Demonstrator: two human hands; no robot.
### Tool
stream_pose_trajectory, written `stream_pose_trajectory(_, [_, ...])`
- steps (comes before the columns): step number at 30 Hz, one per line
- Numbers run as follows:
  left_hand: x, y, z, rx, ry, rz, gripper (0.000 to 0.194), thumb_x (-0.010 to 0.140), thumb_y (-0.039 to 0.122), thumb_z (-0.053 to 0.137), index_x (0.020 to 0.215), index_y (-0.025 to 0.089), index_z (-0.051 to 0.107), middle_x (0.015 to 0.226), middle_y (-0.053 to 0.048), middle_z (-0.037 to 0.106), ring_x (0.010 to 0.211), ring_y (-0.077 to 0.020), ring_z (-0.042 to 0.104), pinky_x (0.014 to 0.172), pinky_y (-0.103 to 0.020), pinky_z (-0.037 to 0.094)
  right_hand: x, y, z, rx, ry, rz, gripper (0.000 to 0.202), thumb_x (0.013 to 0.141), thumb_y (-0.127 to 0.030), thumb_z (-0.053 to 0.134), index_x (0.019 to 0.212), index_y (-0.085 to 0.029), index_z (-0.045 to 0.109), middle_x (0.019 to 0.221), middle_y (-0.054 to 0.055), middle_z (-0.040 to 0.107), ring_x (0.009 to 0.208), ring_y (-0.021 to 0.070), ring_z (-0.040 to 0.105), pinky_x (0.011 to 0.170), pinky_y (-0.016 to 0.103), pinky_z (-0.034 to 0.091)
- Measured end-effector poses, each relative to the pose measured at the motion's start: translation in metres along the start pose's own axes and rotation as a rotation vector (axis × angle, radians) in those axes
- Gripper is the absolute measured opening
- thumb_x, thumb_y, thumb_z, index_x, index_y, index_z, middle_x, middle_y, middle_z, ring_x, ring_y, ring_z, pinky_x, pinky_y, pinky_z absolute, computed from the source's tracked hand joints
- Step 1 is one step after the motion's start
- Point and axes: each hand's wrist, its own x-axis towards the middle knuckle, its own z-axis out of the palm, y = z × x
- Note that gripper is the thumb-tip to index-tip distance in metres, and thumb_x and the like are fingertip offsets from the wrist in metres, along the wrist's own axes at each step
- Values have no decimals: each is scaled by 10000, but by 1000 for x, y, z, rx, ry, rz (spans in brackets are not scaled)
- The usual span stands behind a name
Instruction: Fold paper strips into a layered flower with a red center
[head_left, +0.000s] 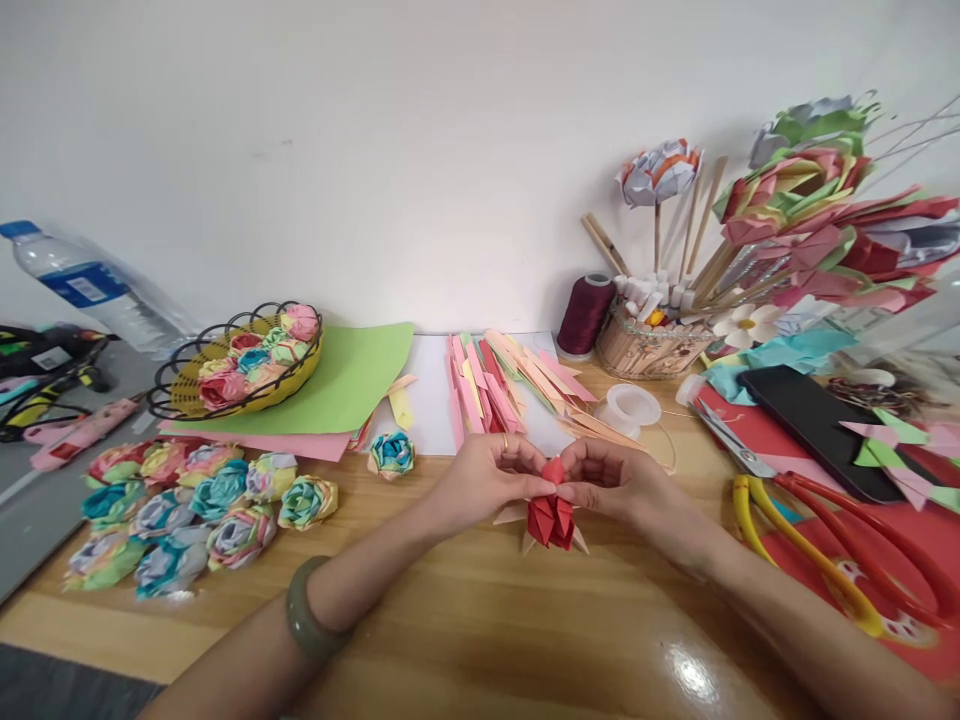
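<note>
The red paper piece (pixel 551 522) sits right of centre in the lower half of the frame, pinched between the fingers of the left hand (pixel 504 480) and right hand (pixel 609 482) (pale points poke out beneath).

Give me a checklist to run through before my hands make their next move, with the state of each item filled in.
1. Left hand on the red folded paper: ok, fingertips pinch its upper part.
2. Right hand on it too: ok, fingertips meet the left ones there.
3. Folds under the fingertips sound: cannot tell, they are covered.
4. Paper strips in view: ok, in a loose pile beyond the hands.
5. Scissors put down: ok, on the right side, in neither hand.
6. Bottle capped: ok, blue cap on.
</note>
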Motion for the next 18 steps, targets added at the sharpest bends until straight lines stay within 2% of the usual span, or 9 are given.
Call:
stream_pose_trajectory(5, [3,-5,-2,-37,-37,-67,264,556,256,743,715,95,607,687,-24,618,619,-95,552,616,-224,420,1,5,-1,9,-3,51,299,631,-378,701,771,-144,578,747,23,617,698,135,574,667,274,431])
stream_pose_trajectory(9, [4,-8,0,-110,-12,-110,267,536,235,753,695,96,590,657,-8,609,594,-87,550,597,-219,416,1,5,-2,3,15,97,309,597,-376,718,734,-136,580,715,12,618,671,128,572,652,269,429])
stream_pose_trajectory(14, [4,-7,1,-126,23,-145,254,513,210,760,666,89,596,626,-3,609,567,-84,545,583,-220,407,3,6,-2,-25,28,108,295,627,-387,688,745,-133,593,723,12,624,674,127,579,662,279,437])
stream_pose_trajectory(18, [4,-9,-3,-117,6,-123,248,530,215,755,679,87,603,632,-11,619,577,-95,562,595,-233,419,3,8,-1,-64,48,63,270,661,-382,663,762,-139,600,749,18,630,683,132,585,667,284,446])
